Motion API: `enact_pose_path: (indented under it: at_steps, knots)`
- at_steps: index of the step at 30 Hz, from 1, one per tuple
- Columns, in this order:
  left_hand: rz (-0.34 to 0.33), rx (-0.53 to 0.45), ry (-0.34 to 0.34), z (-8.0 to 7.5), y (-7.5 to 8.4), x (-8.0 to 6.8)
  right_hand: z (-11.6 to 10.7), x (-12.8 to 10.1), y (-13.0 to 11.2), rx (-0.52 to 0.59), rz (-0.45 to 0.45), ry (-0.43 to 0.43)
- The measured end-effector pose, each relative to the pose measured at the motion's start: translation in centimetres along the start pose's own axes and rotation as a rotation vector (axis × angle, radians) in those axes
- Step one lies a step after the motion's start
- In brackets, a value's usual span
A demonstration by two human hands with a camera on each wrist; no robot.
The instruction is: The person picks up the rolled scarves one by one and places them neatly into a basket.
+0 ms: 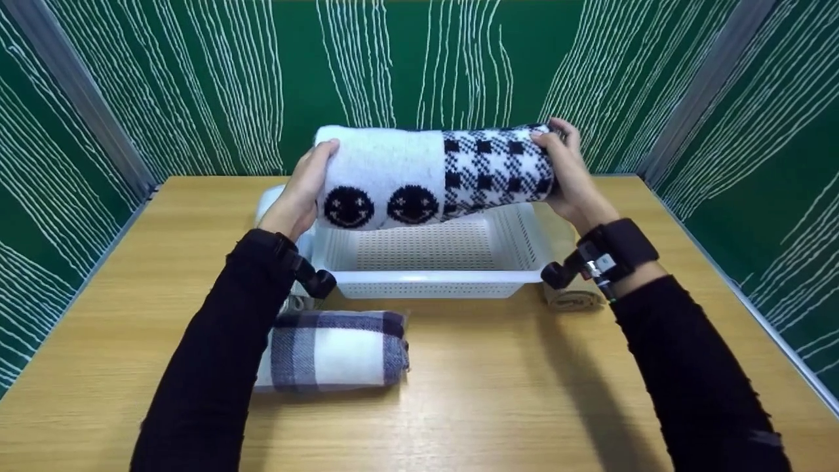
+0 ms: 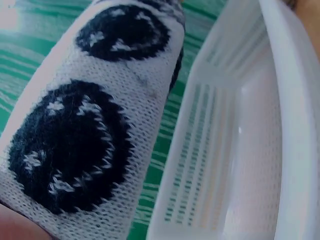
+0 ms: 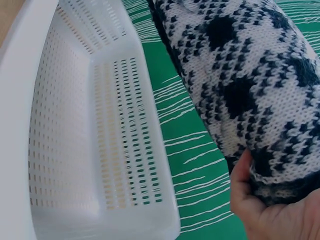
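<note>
Only head view spans knit roll (image 1: pixel 432 174).

You have a rolled plaid blanket (image 1: pixel 347 354) on the wooden bench (image 1: pixel 472 413), and green walls (image 1: pixel 301 85) with white lines (image 1: pixel 472 59) meeting at grey posts (image 1: pixel 706 92).

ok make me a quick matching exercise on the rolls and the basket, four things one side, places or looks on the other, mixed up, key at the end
1. knitted roll
2. plaid roll
3. beige roll
4. basket

A. at the right side of the basket
B. white, with holes in its walls
C. held up between left hand and right hand
D. on the table, nearer the wearer than the basket

Pairs: 1-C, 2-D, 3-A, 4-B
</note>
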State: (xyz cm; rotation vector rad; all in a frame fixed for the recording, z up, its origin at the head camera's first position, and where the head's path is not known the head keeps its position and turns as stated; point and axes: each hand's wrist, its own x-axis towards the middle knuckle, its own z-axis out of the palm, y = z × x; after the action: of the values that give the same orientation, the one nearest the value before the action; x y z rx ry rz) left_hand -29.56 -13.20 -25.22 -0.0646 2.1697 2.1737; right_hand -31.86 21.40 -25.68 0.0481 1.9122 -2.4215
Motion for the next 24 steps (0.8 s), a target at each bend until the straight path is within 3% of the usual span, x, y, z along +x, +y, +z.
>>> enact_pose_path:
  at_steps: [7,12,18,24]
  knots:
    - [-0.062,0.026,-0.009,0.0,-1.7,2.4,-0.2,1.9,2.0,-0.044,0.061,0.106]
    - [-0.142,0.055,-0.017,-0.3,-3.2,3.7,-0.2,3.0,3.5,-0.043,0.094,0.148]
    - [-0.180,0.082,-0.021,-0.8,-4.0,4.5,-0.1,3.6,4.8,-0.058,0.112,0.132]
    - [-0.183,0.109,-0.016,-1.0,-3.5,5.4,-0.1,3.9,4.3,-0.032,0.142,0.081]
